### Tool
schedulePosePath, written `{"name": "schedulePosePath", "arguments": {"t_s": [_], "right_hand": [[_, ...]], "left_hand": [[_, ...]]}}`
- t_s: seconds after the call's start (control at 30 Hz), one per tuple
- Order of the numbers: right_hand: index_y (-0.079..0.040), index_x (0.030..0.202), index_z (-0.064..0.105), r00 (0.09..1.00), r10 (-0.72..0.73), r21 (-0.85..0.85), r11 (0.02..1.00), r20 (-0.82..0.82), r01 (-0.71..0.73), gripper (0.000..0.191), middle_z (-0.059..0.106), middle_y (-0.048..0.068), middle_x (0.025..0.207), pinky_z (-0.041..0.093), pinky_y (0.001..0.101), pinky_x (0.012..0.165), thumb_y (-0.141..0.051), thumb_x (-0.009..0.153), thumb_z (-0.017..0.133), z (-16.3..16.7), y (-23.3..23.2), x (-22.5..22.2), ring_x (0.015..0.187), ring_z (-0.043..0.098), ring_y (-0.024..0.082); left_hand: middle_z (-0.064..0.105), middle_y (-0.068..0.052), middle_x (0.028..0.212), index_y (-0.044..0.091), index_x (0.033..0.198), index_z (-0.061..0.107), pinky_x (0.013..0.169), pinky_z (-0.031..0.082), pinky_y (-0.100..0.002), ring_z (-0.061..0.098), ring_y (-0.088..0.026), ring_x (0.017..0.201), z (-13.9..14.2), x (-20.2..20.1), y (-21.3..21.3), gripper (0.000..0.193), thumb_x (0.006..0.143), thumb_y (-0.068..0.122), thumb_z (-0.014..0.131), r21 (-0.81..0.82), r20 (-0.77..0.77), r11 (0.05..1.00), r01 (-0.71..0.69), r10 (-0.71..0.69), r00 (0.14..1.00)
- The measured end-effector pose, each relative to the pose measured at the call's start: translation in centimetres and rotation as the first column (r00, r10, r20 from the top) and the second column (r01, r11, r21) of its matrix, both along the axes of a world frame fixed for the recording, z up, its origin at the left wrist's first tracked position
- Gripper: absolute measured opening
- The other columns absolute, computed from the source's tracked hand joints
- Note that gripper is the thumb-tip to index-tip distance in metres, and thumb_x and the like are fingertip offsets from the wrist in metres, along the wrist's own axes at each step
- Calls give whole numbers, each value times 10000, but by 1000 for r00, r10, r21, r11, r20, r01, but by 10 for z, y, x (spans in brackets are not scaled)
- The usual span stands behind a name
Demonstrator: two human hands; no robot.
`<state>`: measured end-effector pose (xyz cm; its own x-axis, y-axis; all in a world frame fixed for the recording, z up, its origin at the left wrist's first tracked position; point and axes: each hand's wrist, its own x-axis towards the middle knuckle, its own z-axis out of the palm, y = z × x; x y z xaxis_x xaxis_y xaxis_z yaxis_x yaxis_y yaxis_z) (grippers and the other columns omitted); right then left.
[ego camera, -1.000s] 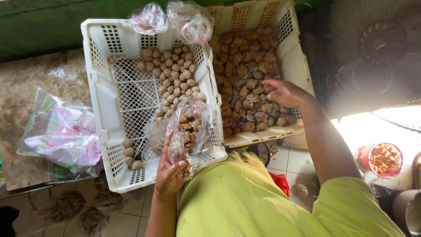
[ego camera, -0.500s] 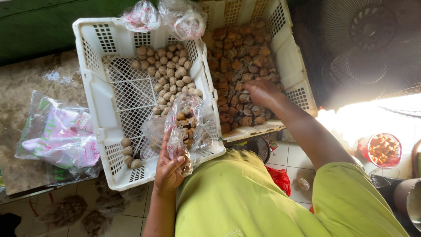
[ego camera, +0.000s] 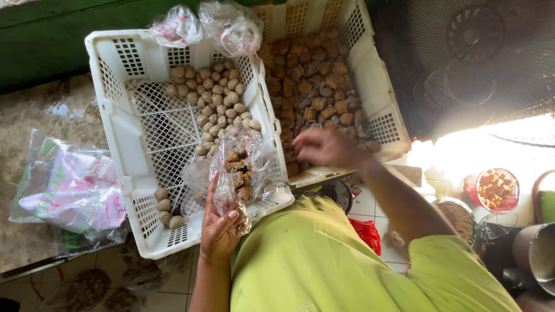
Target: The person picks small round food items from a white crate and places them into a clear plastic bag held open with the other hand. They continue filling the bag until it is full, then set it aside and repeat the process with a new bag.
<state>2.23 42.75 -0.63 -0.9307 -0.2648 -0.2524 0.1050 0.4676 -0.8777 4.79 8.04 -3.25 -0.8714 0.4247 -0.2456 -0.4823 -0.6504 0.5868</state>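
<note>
My right hand (ego camera: 326,147) has drawn back from the far brown pieces to the near edge of the right crate (ego camera: 376,86), blurred (I cannot tell its grip). My left hand (ego camera: 218,228) pinches a clear plastic bag (ego camera: 240,170) of brown chunks over the left crate's (ego camera: 118,144) near corner, pale balls (ego camera: 217,98) beyond.
</note>
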Motion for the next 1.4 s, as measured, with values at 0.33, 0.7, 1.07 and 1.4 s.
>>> {"name": "schedulePosePath", "arguments": {"t_s": [0.33, 0.7, 1.07, 1.4], "right_hand": [[-4, 1220, 647, 801, -526, 226, 775, -286, 590, 283, 709, 78, 1023, 573, 268, 769, -156, 993, 719, -36, 172, 33, 880, 691, 130], [6, 1172, 664, 646, -675, 140, 645, -355, 751, 253, 702, 65, 933, 534, 255, 623, -171, 1005, 733, -51, 162, 37, 731, 647, 101], [4, 1138, 703, 683, -369, 397, 603, -630, 692, 191, 745, 149, 1024, 588, 367, 778, -128, 1001, 726, -53, 141, 30, 854, 735, 236], [5, 1318, 597, 986, -86, 842, 513, -141, 165, 591, 663, 243, 1197, 523, 465, 928, -96, 769, 793, -46, 109, -59, 1118, 630, 386]], "left_hand": [[592, -126, 1185, 66, 1689, 174, 765, 516, -257, 595, -130, 908, -16, 3, -5, 1007, 804, -83, 632, 77, -15, 997, -1, 3, 1000], [586, -164, 1328, 64, 1685, 170, 765, 523, -234, 617, -124, 960, -3, 0, 2, 1019, 782, -95, 614, 62, -7, 998, -10, 11, 1000], [578, -170, 1348, 73, 1642, 160, 761, 532, -237, 635, -129, 971, 7, -1, 4, 1011, 743, -74, 597, 15, 19, 1000, -11, 11, 1000], [594, -76, 1065, 90, 1700, 154, 659, 491, -219, 551, -75, 779, -9, -2, 0, 1040, 807, -79, 657, 53, -9, 999, 8, -8, 1000]]}}
